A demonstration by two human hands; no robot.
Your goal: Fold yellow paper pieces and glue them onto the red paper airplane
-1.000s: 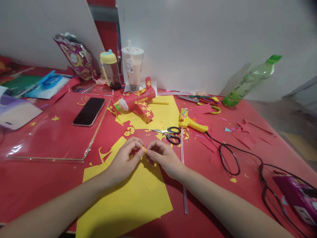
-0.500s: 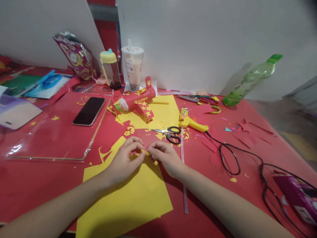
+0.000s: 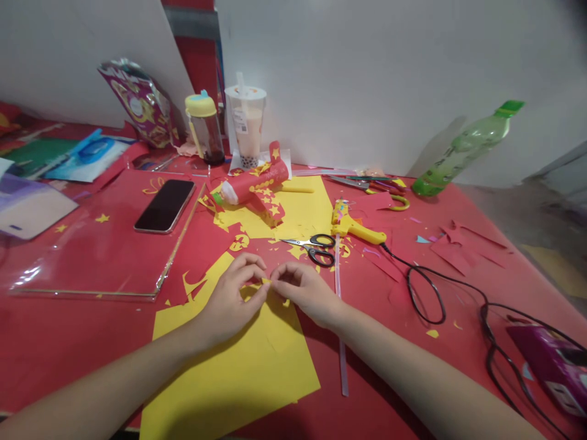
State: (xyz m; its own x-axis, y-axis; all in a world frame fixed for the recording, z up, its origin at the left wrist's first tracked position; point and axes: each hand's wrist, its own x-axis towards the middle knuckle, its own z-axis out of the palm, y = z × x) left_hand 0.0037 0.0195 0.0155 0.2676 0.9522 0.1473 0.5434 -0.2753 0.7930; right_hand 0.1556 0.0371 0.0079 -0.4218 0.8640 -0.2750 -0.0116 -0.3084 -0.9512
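My left hand (image 3: 236,299) and my right hand (image 3: 305,293) meet fingertip to fingertip above a large yellow paper sheet (image 3: 233,379). Between their pinched fingers is a small piece of yellow paper (image 3: 266,282), mostly covered by the fingertips. Just beyond the hands lie black-handled scissors (image 3: 316,247), blades pointing left. Behind them a red rocket-like paper model (image 3: 257,186) with yellow stars rests on more yellow paper (image 3: 307,214). A yellow glue gun (image 3: 355,226) lies to the right, and a clear glue stick (image 3: 342,342) runs beside my right wrist.
At left a phone (image 3: 165,206) lies on a clear plastic sleeve (image 3: 92,263). A snack bag (image 3: 140,107), a yellow-lidded bottle (image 3: 206,131) and a milk tea cup (image 3: 247,128) stand behind. A green bottle (image 3: 463,153), a black cord (image 3: 431,318) and a purple power strip (image 3: 550,360) are right.
My fingertips have shifted slightly around the small yellow paper, and less of it shows between them. Everything else stays in place.
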